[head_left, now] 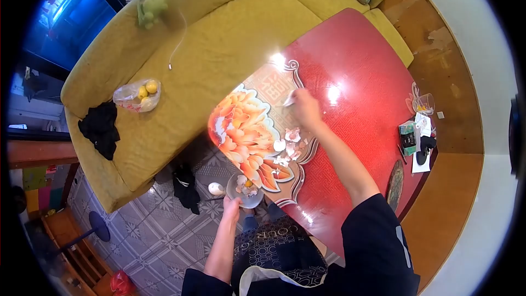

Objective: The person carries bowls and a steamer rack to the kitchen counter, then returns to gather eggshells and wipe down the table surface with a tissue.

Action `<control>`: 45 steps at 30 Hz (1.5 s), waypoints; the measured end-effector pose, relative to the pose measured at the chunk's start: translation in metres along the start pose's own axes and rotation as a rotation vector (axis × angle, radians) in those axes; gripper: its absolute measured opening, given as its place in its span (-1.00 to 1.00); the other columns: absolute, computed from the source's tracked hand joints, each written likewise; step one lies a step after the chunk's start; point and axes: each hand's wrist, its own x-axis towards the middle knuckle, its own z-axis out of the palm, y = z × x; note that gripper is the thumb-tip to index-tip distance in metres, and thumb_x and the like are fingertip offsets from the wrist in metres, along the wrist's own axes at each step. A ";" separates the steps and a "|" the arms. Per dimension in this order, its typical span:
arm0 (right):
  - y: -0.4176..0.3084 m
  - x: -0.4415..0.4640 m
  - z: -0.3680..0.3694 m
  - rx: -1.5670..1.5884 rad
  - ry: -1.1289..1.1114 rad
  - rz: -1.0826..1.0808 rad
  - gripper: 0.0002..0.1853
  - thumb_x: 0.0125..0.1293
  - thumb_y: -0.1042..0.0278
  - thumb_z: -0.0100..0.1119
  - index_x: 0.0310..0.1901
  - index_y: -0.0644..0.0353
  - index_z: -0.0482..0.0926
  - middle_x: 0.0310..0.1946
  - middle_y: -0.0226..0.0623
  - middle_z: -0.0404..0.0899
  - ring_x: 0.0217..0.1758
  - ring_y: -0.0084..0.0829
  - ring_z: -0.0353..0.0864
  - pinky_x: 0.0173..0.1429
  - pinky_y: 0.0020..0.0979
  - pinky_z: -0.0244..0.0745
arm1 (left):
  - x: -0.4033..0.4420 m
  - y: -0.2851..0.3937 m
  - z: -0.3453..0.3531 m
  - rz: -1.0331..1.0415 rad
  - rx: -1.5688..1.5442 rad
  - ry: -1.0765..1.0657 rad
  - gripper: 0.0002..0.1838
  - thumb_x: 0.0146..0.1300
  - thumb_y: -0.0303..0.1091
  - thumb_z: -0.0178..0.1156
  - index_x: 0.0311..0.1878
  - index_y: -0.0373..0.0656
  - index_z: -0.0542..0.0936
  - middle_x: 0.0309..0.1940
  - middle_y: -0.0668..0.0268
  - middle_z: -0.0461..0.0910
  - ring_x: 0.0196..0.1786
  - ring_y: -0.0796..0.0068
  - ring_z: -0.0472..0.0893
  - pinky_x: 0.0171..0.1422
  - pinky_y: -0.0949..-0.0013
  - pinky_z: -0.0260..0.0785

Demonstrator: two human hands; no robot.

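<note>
Over the patterned table (pixel 350 71), my right hand (pixel 304 105) is closed on a white tissue, touching or just above the surface. Shell-like scraps (pixel 293 135) and other pale crumpled bits lie on the printed flower part of the table, nearer to me. My left hand (pixel 232 204) grips the rim of a grey bowl (pixel 253 200), held beside and below the table's edge. Inside the bowl are pale scraps and a small orange-yellow piece.
A yellow sofa (pixel 219 38) curves behind the table, with a plastic bag of yellow fruit (pixel 143 96) and a black cloth (pixel 101 130). A glass (pixel 424 103), papers and a green packet (pixel 407 138) stand at the table's right edge. A fan (pixel 99 226) is on the left.
</note>
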 end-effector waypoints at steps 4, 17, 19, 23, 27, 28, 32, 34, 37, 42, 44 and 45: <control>-0.049 -0.015 0.024 0.060 -0.296 -0.297 -0.85 0.05 0.47 0.07 -0.29 0.16 0.43 -0.34 -0.16 0.47 -0.22 -0.11 0.52 -0.22 -0.21 0.43 | -0.002 0.000 0.008 0.064 -0.002 0.027 -0.34 -0.26 -0.74 -0.10 0.10 -0.38 0.36 -0.10 0.18 0.52 -0.08 0.27 0.55 -0.13 0.43 0.45; -0.079 -0.062 -0.025 0.237 -0.184 -0.617 -0.82 0.04 0.49 0.04 -0.26 0.18 0.47 -0.39 -0.25 0.44 -0.27 -0.21 0.51 -0.25 -0.30 0.43 | -0.004 0.005 0.020 0.049 0.050 -0.002 -0.32 -0.26 -0.72 -0.11 0.13 -0.30 0.35 -0.10 0.22 0.51 -0.12 0.33 0.56 -0.22 0.45 0.45; -0.039 -0.042 -0.051 0.094 -0.012 -0.392 -0.78 0.03 0.54 0.04 -0.23 0.14 0.47 -0.35 -0.21 0.48 -0.27 -0.18 0.53 -0.23 -0.29 0.46 | 0.002 -0.004 0.013 0.055 0.077 0.016 -0.36 -0.25 -0.71 -0.09 0.08 -0.31 0.37 -0.16 0.23 0.51 -0.20 0.36 0.56 -0.32 0.46 0.41; 0.077 -0.016 -0.071 -0.131 0.292 0.128 -0.87 0.19 0.50 -0.05 -0.21 0.18 0.43 -0.30 -0.09 0.49 -0.33 -0.01 0.53 -0.28 -0.10 0.42 | -0.002 -0.002 0.016 0.058 0.087 0.023 -0.46 -0.22 -0.68 -0.06 -0.01 -0.30 0.41 -0.28 0.28 0.52 -0.35 0.42 0.55 -0.52 0.50 0.30; 0.103 -0.022 -0.057 -0.249 0.365 0.362 -0.89 0.24 0.41 -0.07 -0.23 0.18 0.43 -0.26 -0.04 0.46 -0.20 0.02 0.49 -0.15 -0.06 0.37 | 0.004 -0.011 0.013 0.070 0.084 0.035 -0.48 -0.20 -0.69 -0.05 -0.02 -0.31 0.41 -0.29 0.27 0.51 -0.33 0.42 0.55 -0.48 0.50 0.32; 0.096 -0.024 -0.046 -0.192 0.376 0.349 -0.88 0.25 0.42 -0.13 -0.25 0.20 0.42 -0.26 -0.02 0.46 -0.21 0.07 0.48 -0.14 -0.02 0.35 | 0.006 -0.013 0.013 0.077 0.070 0.026 -0.49 -0.20 -0.69 -0.05 -0.03 -0.31 0.41 -0.29 0.27 0.51 -0.33 0.42 0.54 -0.45 0.49 0.33; 0.029 -0.042 -0.017 0.084 0.150 0.184 -0.86 0.08 0.51 0.00 -0.27 0.19 0.38 -0.34 -0.05 0.40 -0.30 0.03 0.48 -0.23 -0.05 0.37 | -0.002 -0.009 0.022 0.081 0.053 0.009 -0.49 -0.20 -0.73 -0.06 -0.04 -0.33 0.41 -0.26 0.25 0.50 -0.29 0.38 0.53 -0.37 0.46 0.36; 0.000 -0.054 0.002 0.057 0.048 0.043 -0.80 0.01 0.53 0.07 -0.29 0.19 0.36 -0.31 -0.09 0.38 -0.23 -0.04 0.47 -0.16 -0.13 0.37 | -0.003 -0.006 0.022 0.056 0.070 -0.011 -0.49 -0.20 -0.73 -0.06 -0.03 -0.34 0.41 -0.25 0.25 0.50 -0.28 0.37 0.53 -0.35 0.45 0.36; -0.034 -0.070 0.016 0.113 -0.130 0.008 -0.79 0.03 0.43 0.09 -0.26 0.18 0.35 -0.30 -0.14 0.40 -0.19 -0.10 0.46 -0.17 -0.19 0.40 | 0.001 -0.006 0.019 0.050 0.094 -0.031 -0.46 -0.22 -0.74 -0.07 -0.01 -0.36 0.40 -0.21 0.22 0.49 -0.24 0.33 0.54 -0.29 0.43 0.38; -0.077 -0.086 0.012 -0.137 -0.351 -0.590 -0.87 0.12 0.37 -0.01 -0.30 0.15 0.35 -0.35 -0.32 0.40 -0.24 -0.40 0.51 -0.28 -0.36 0.42 | 0.012 -0.008 0.015 0.064 0.127 -0.046 -0.39 -0.23 -0.75 -0.10 0.06 -0.36 0.37 -0.13 0.18 0.50 -0.11 0.27 0.56 -0.17 0.40 0.45; -0.089 -0.088 0.007 -0.131 -0.430 -0.749 -0.87 0.11 0.37 0.00 -0.30 0.15 0.35 -0.35 -0.34 0.40 -0.24 -0.40 0.51 -0.28 -0.38 0.42 | 0.008 -0.001 0.022 0.060 0.155 -0.040 -0.39 -0.23 -0.75 -0.11 0.07 -0.35 0.36 -0.12 0.18 0.50 -0.11 0.27 0.56 -0.15 0.38 0.45; -0.094 -0.089 0.005 -0.122 -0.506 -0.909 -0.86 0.10 0.37 0.01 -0.29 0.14 0.36 -0.34 -0.36 0.40 -0.24 -0.40 0.51 -0.27 -0.40 0.41 | 0.005 0.003 0.025 0.057 0.183 -0.034 -0.38 -0.22 -0.74 -0.11 0.08 -0.35 0.36 -0.12 0.18 0.50 -0.11 0.28 0.56 -0.14 0.37 0.46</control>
